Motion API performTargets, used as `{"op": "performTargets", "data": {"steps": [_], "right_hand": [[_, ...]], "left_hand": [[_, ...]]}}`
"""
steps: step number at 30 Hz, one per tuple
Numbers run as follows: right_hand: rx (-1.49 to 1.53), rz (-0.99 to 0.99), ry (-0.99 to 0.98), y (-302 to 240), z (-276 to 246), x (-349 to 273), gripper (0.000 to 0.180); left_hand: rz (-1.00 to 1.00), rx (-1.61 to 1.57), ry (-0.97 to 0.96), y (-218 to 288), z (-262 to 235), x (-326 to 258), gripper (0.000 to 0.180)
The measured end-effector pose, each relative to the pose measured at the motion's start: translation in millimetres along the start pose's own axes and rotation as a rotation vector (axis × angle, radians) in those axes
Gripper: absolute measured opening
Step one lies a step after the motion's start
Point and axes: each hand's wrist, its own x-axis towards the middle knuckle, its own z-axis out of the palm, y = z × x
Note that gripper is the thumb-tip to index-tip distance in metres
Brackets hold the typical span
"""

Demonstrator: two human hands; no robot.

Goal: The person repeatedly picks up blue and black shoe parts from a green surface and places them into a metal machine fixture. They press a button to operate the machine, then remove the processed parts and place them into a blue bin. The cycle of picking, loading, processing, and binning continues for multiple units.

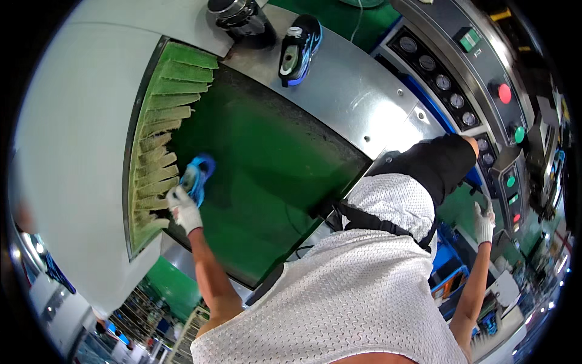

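Note:
My left hand [184, 209] wears a white glove and is closed on the near end of a blue shoe [195, 176]. The shoe is slightly blurred, over a green conveyor belt [260, 164] beside a fringed curtain of green and tan strips [167, 121]. Off to the right, my gloved right hand [484, 221] holds nothing, its fingers apart. It is nearest the lower control box [512, 182], without visibly touching it. A black and blue shoe [300, 51] with a grey-green piece in its opening stands on the metal ledge, apart from both hands.
A dark lidded flask [245, 24] stands beside the ledge shoe. Round gauges [442, 82] and a red button [504, 93] line the machine panel [479, 67]. White machine housing [79, 121] borders the curtain. A blue crate [448, 261] sits below my right hand.

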Motion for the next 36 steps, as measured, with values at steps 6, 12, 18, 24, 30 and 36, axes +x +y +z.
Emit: {"op": "performTargets", "data": {"steps": [6, 12, 18, 24, 30, 36], "right_hand": [[0.547, -0.444, 0.088, -192, -74, -38, 0.062], [0.589, -1.051, 0.068, -312, -99, -73, 0.074], [0.556, -0.806, 0.165, -366, -90, -84, 0.045], [0.822, -0.538, 0.445, -218, -135, -80, 0.061], [1.187, 0.328, -0.085, -85, -156, -129, 0.064], [1.868, 0.603, 0.496, -39, -33, -162, 0.040]], "left_hand": [[0.590, -0.354, -0.182, 201, 37, -117, 0.029], [0.832, -0.227, -0.424, 320, 31, -96, 0.018], [1.397, -0.672, -0.629, 453, -29, -175, 0.019], [1.504, -0.824, -1.027, 588, -55, -281, 0.016], [2.186, -0.914, -0.911, 715, -85, -410, 0.058], [1.868, -0.860, -0.935, 909, -7, -518, 0.069]]}}
